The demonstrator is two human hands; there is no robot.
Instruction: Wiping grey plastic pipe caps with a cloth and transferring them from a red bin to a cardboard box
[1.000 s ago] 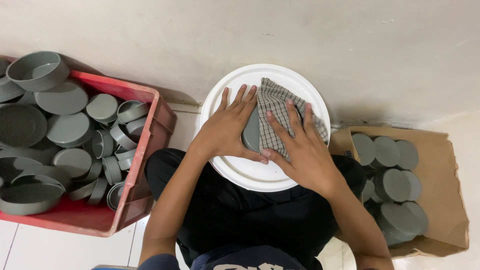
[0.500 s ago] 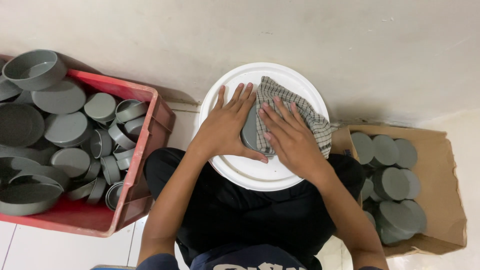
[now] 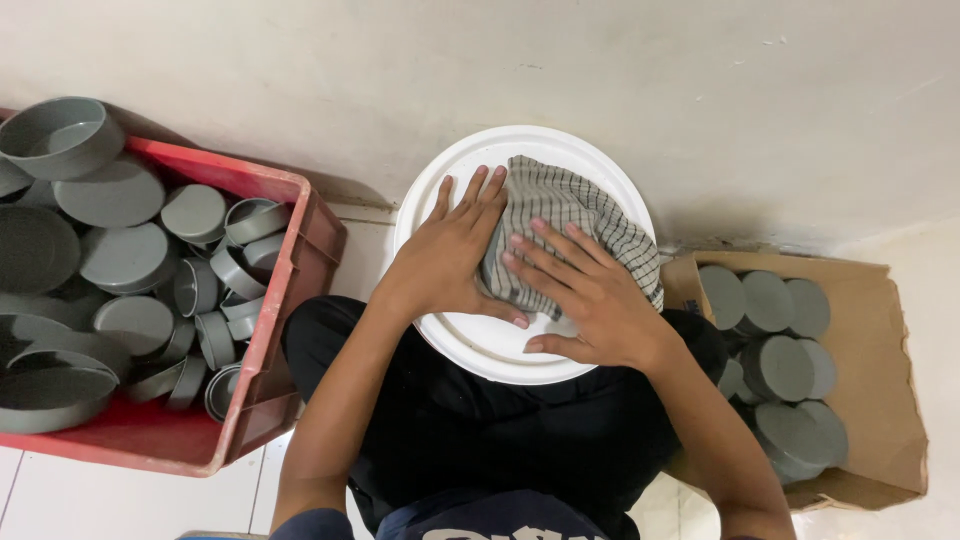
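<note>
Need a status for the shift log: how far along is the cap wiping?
Done, apparently: grey caps stacked in the cardboard box. In hand: left hand and right hand press a checked cloth, seemingly wrapped around something hidden, on the white lid. Left: the red crate is crowded with grey caps.

So you've got a checked cloth [image 3: 585,215], grey-green with thin dark lines, lying rumpled on the right half of a round white lid [image 3: 470,345]. The lid sits flat right in front of you, over your lap, its raised rim running all around. Your right hand [image 3: 580,290] is pressed flat on the cloth, fingers spread and pointing left. Your left hand [image 3: 450,255] lies flat on the lid just beside it, fingertips touching the cloth's left edge. Whatever's bundled under the cloth is hidden.
</note>
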